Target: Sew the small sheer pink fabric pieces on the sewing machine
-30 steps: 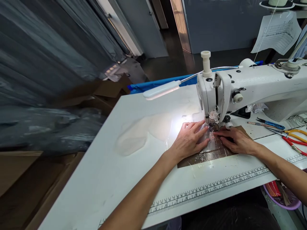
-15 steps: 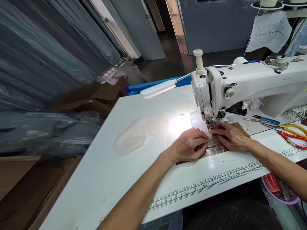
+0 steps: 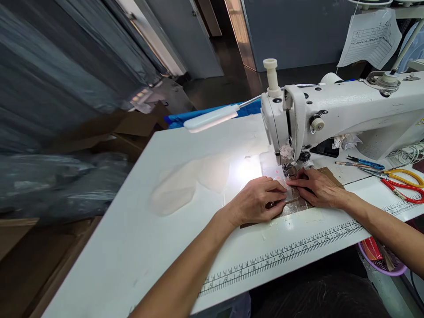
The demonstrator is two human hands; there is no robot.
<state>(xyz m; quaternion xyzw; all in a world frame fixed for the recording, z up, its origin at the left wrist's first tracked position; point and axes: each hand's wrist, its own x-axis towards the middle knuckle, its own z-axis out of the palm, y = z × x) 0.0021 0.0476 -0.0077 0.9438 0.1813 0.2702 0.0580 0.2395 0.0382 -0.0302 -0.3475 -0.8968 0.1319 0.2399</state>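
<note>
Under the needle area of a white sewing machine (image 3: 344, 104), a small piece of sheer white fabric (image 3: 272, 165) lies by the presser foot (image 3: 289, 169). My left hand (image 3: 260, 199) is left of the foot, fingers curled and closed on the fabric's near edge. A thin slender thing shows beside its fingers, too small to name. My right hand (image 3: 318, 187) pinches the fabric's right edge just in front of the foot, thumb and forefinger together. Beneath both hands is a brown, shiny-surfaced sheet (image 3: 300, 207). The fingertips partly hide the fabric.
Sheer pale pieces (image 3: 185, 183) lie on the white table (image 3: 132, 247) at left. A lamp (image 3: 212, 118) lights the work. Scissors with red and yellow handles (image 3: 402, 187) and a blue tool (image 3: 366, 162) lie at right. A ruler strip (image 3: 285, 256) runs along the front edge.
The view has shifted slightly, moving the scene a little left and up. Both hands stay close to the presser foot; a thin slender thing shows more clearly by the left fingers.
</note>
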